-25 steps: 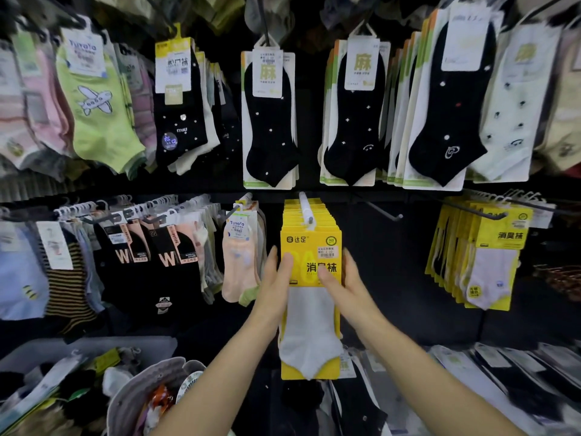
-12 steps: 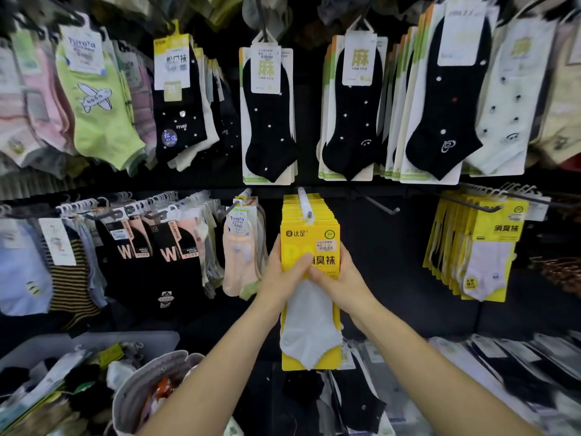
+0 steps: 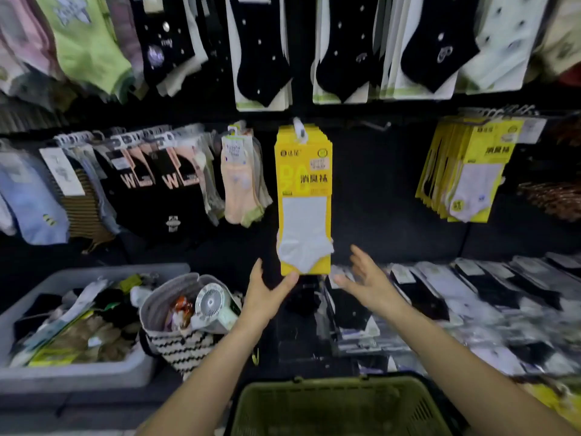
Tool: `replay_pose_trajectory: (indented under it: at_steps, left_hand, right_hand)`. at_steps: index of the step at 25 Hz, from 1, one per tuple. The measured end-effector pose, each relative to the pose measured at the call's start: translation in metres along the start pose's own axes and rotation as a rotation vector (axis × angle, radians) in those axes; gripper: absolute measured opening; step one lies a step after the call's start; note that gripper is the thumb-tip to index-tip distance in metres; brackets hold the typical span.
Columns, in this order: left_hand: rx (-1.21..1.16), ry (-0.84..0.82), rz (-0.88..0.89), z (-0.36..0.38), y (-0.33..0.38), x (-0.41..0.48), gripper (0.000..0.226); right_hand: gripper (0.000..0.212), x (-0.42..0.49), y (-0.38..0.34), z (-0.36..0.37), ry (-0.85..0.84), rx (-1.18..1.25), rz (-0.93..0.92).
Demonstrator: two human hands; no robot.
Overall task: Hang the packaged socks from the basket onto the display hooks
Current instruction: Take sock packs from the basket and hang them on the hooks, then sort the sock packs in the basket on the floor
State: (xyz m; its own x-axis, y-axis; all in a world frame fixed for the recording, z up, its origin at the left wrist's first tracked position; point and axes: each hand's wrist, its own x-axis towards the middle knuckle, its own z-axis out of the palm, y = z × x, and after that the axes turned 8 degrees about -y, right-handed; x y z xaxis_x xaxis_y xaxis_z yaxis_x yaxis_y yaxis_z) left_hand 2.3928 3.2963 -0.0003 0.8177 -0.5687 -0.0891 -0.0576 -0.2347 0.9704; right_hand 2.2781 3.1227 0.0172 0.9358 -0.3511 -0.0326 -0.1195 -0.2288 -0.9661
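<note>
The green basket (image 3: 333, 404) now shows at bottom centre. The yellow sock pack (image 3: 303, 196) hangs free mid-frame. Both hands have let go and dropped below it, fingers spread and empty: the left hand (image 3: 264, 294) touches its bottom edge, the right hand (image 3: 364, 280) is just beside. It sits on its hook (image 3: 298, 129), so this one looks done.

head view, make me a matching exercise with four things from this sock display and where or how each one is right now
Things
1 yellow sock pack
2 green basket
3 white fan
4 right hand

Places or states
A inside the striped bag
B hanging on the centre hook
C at the bottom edge of the view
D open, fingers spread, holding nothing

Pairs: 1-B, 2-C, 3-A, 4-D
</note>
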Motion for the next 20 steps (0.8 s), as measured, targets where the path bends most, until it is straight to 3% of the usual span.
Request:
replay_pose_trajectory:
  at_steps: [4,7,14,17,20]
  left_hand:
    - [0.017,-0.114,-0.280,0.048,-0.094,-0.051,0.097]
    - [0.040,-0.224,-0.373,0.103,-0.127,-0.071,0.085]
    - [0.325,-0.419,-0.252,0.241,-0.162,-0.096,0.053]
    - [0.403,-0.503,-0.224,0.297,-0.170,-0.102,0.060]
    - [0.509,-0.573,-0.248,0.333,-0.178,-0.103,0.077]
  right_hand:
    - [0.069,-0.057,0.099,-0.009,-0.086,-0.004,0.282]
    - [0.061,-0.085,0.153,-0.035,-0.049,-0.021,0.448]
    - [0.035,-0.156,0.244,-0.107,0.392,-0.113,0.680]
    - [0.030,-0.180,0.265,-0.130,0.496,-0.196,0.712]
    - [0.045,-0.210,0.288,-0.145,0.437,-0.431,0.821]
